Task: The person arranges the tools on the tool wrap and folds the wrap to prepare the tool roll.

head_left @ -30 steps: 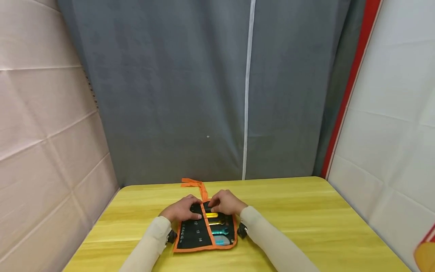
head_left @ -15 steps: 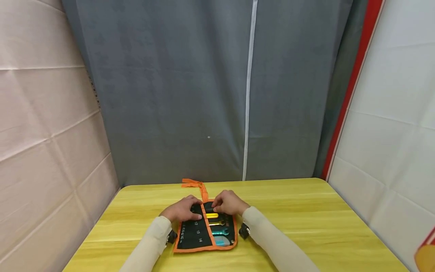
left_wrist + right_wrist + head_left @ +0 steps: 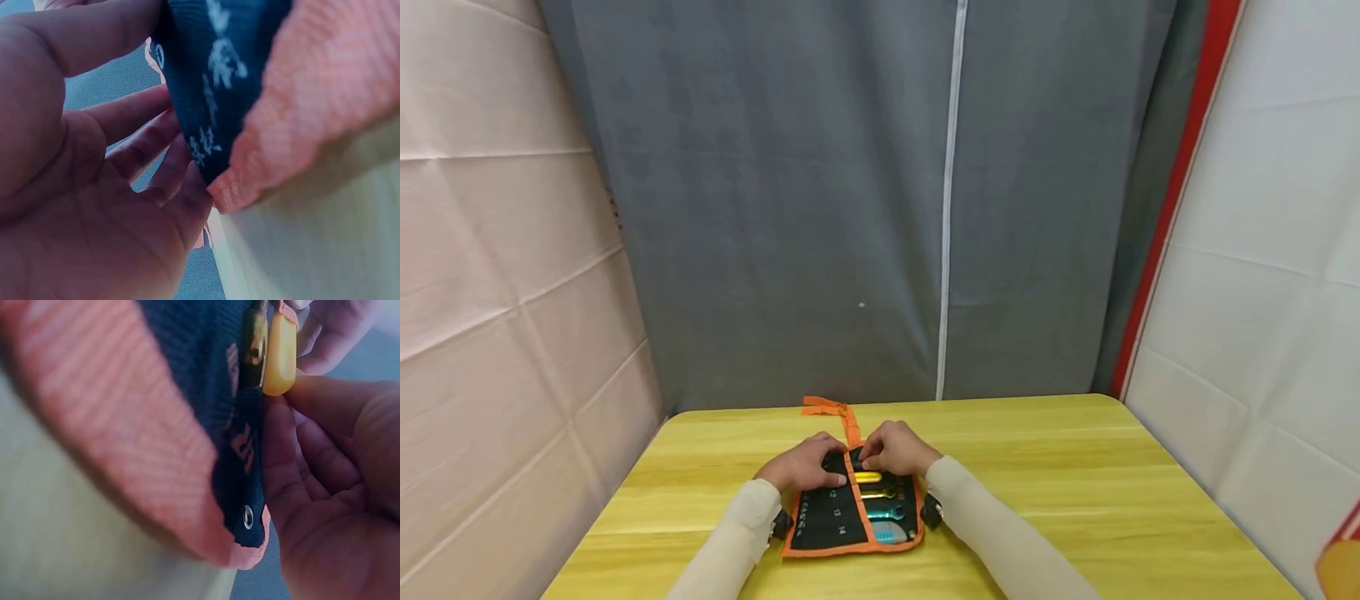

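Note:
A black tool roll (image 3: 820,525) with orange edging lies unrolled on the table, white numbers printed on its pocket flap. My left hand (image 3: 805,464) holds its upper left part, thumb across the front; in the left wrist view the fingertips (image 3: 159,103) meet the edge and are partly hidden. At the top pocket my right hand (image 3: 897,448) pinches a black handle (image 3: 857,456) with thumb and fingers. Below that sit a yellow handle (image 3: 868,477), a gold wrench (image 3: 880,493), a teal wrench (image 3: 887,512) and a light blue and grey tool (image 3: 889,532), each partly tucked in.
Orange ties (image 3: 831,407) trail from the roll's far end over the yellow wood-grain table (image 3: 1037,467). A grey curtain (image 3: 790,208) hangs behind the table. Pale cloth walls stand at the left (image 3: 512,292) and right (image 3: 1247,292).
My right hand shifts slightly right, then back left toward the middle of the roll, covering more of the black handle. My left hand and the roll stay put.

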Action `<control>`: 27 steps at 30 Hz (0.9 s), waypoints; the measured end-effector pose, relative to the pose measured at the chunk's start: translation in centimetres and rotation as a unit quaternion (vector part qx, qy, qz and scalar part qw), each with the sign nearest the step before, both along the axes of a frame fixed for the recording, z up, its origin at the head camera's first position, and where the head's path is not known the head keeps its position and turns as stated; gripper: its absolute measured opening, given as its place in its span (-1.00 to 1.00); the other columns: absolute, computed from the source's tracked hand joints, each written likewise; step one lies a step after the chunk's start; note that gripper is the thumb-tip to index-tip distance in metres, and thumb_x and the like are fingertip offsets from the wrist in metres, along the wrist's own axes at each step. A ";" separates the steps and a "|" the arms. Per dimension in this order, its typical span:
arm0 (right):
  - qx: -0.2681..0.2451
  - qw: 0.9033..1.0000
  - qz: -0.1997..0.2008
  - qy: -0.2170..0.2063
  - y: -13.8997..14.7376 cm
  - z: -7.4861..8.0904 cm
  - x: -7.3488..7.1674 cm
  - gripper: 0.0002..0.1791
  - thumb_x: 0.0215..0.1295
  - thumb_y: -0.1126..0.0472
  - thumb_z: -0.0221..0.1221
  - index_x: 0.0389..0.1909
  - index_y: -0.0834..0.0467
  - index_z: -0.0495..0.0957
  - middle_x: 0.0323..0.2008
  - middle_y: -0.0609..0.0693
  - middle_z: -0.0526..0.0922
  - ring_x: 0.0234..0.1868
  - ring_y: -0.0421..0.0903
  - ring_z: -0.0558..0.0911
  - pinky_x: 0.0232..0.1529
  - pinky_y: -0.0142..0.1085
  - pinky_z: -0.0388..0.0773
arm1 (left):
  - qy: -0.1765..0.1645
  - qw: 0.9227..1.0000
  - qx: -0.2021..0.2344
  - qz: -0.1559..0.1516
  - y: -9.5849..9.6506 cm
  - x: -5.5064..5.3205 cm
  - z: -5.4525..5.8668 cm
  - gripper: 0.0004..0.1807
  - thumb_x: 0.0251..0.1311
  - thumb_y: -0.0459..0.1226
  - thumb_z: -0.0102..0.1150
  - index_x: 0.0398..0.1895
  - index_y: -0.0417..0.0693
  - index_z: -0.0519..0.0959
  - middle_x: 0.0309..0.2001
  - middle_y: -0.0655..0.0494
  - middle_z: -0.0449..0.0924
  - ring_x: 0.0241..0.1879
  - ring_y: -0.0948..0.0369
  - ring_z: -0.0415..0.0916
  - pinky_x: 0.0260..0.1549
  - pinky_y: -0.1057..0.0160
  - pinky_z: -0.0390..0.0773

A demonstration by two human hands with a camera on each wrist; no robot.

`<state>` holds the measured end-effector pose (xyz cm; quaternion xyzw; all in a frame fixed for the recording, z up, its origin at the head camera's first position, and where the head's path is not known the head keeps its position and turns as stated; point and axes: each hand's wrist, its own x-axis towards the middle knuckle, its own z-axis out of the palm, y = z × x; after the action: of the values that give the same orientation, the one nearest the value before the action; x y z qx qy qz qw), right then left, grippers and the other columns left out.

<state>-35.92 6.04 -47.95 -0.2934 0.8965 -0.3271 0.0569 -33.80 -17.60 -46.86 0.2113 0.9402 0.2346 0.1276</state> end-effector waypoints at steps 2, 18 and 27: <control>0.002 1.000 0.001 0.003 -0.1 0.0 0.0 -0.95 0.31 0.20 0.47 -0.25 0.05 0.87 -0.36 -0.22 0.82 -0.36 -0.37 0.63 -0.21 -0.41 0.63 | 0.001 1.000 -0.002 -0.002 0.0 0.0 0.0 -0.39 0.29 -0.05 0.48 0.35 -0.04 0.58 0.26 0.01 0.51 0.30 -0.03 0.48 0.36 -0.21 0.47; 0.028 0.999 0.008 0.026 -0.7 0.4 -0.2 -0.94 0.31 0.18 0.47 -0.24 0.01 0.88 -0.35 -0.25 0.82 -0.33 -0.38 0.63 -0.16 -0.42 0.62 | 0.012 1.000 0.001 -0.003 -0.1 -0.1 0.0 -0.39 0.30 -0.06 0.47 0.35 -0.06 0.58 0.25 0.02 0.52 0.30 -0.04 0.47 0.37 -0.21 0.46; 0.027 0.999 0.004 0.020 -1.0 0.6 -0.8 -0.93 0.30 0.16 0.48 -0.23 -0.02 0.89 -0.40 -0.30 0.81 -0.35 -0.40 0.61 -0.19 -0.44 0.59 | 0.022 1.000 -0.001 -0.009 0.2 -0.5 0.3 -0.41 0.30 -0.05 0.47 0.34 -0.04 0.60 0.25 0.04 0.54 0.31 -0.03 0.46 0.39 -0.19 0.45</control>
<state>-36.70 5.06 -47.34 -0.3022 0.9048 -0.2961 0.0484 -34.28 -17.36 -46.55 0.2245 0.9412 0.2281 0.1086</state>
